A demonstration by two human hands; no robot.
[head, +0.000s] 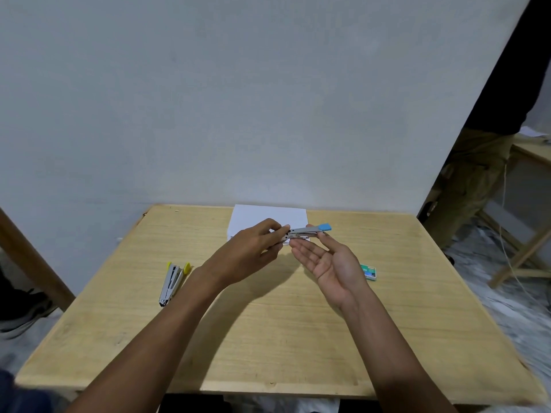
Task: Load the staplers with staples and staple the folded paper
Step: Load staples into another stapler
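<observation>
A blue-tipped metal stapler [310,231] is held in the air above the folded white paper [268,217] at the table's far edge. My left hand [253,251] pinches the stapler's hinge end between thumb and fingers. My right hand [331,263] lies palm up just below it, fingers straight, with the thumb touching the stapler near its blue end. A second stapler with yellow tips [173,281] lies opened on the table at the left. A small green box of staples [369,272] sits on the table to the right of my right hand.
The wooden table [268,338] stands against a grey wall. A person in dark clothes stands at the far right [489,162], beside a wooden frame [518,254]. A wooden beam leans at the left edge [32,263].
</observation>
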